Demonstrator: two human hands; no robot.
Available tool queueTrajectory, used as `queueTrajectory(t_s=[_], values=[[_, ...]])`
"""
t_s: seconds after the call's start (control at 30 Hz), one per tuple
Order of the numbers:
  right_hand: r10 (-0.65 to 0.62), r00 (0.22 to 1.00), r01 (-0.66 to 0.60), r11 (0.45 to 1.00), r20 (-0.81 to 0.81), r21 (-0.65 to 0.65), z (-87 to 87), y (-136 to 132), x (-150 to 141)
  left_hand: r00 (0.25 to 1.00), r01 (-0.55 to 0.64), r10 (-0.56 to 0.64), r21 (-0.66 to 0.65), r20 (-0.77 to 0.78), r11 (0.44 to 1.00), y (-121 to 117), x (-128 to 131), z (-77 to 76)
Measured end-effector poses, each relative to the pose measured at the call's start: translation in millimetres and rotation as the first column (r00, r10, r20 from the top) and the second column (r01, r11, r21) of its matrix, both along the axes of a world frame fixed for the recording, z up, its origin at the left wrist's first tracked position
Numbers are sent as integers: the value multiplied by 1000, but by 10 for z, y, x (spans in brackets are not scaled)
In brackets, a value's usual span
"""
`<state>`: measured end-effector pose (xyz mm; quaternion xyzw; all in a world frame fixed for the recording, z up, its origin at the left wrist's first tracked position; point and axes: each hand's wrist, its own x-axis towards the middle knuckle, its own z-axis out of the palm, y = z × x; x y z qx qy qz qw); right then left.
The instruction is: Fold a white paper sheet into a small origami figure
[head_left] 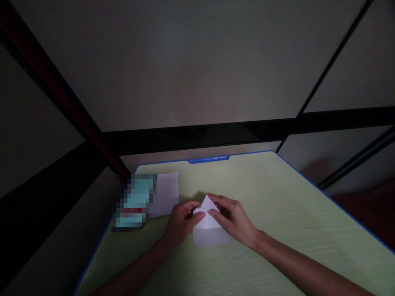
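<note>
Peaked paper, pinched from both sides
Each grip nearly closed, left hand [180, 220] and right hand [240, 222] pinch the folded paper [210, 223], thumbs on top, seemingly to keep its folds flat; its tip and long axis point toward the far edge of the counter [277, 242]; loose paper [168, 191] lies toward the left edge.

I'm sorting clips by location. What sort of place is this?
Probably a room at home: a blue-edged table stands close to pale panels with dark bands, perhaps wardrobe doors, and folded white paper is being handled over it.
</note>
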<state>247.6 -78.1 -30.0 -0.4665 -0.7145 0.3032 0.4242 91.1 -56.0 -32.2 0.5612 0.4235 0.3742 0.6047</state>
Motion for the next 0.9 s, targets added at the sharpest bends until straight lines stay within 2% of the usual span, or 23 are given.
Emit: queueTrajectory(t_s=[0.17,0.27,0.37,0.5,0.6,0.73,0.9], values=[[-28,993,16,995,-116,-98,19,4,13,1000,0,2,73,-27,997,3,-6,-19],[-87,972,50,984,-220,-169,-32,30,25,993,-4,20,135,-119,991,-17,-6,-32],[-111,931,25,970,-348,-243,-96,63,31,973,3,55,247,-225,969,-37,-14,-47],[-93,910,-21,963,-403,-269,-112,79,32,919,-10,193,468,-345,884,-42,-40,-43],[-53,908,-67,961,-415,-268,-78,73,24,889,42,235,578,-394,815,-32,-60,-24],[-18,902,-114,954,-430,-278,-59,73,8,874,80,237,607,-424,791,-18,-74,-37],[-15,900,-130,945,-436,-301,-62,78,-9,874,194,155,623,-461,758,-21,-73,-97]])
